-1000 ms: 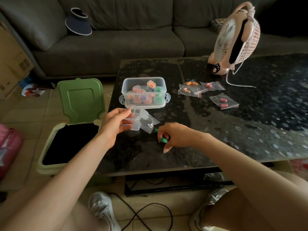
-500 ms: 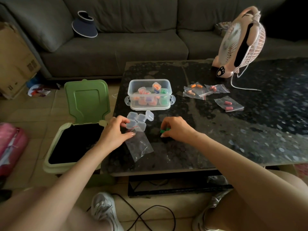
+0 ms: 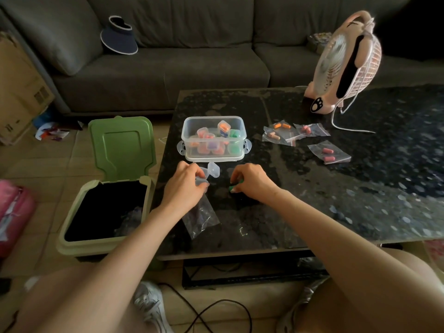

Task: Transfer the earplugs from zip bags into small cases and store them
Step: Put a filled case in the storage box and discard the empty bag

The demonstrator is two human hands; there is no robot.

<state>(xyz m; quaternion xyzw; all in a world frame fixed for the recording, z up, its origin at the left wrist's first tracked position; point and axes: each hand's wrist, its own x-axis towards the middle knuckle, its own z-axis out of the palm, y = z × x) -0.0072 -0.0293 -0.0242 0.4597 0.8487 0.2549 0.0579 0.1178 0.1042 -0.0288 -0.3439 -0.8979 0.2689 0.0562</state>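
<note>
Single wide-angle view from the head, facing forward and down, close over the table [image 3: 336, 188]; sofa [image 3: 168, 75] at 12 o'clock, bin [image 3: 120, 145] at 9 o'clock.

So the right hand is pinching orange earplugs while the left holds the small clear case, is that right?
No. The head view shows the earplugs in the right hand are green, not orange. The left hand does hold the small clear case.
</note>
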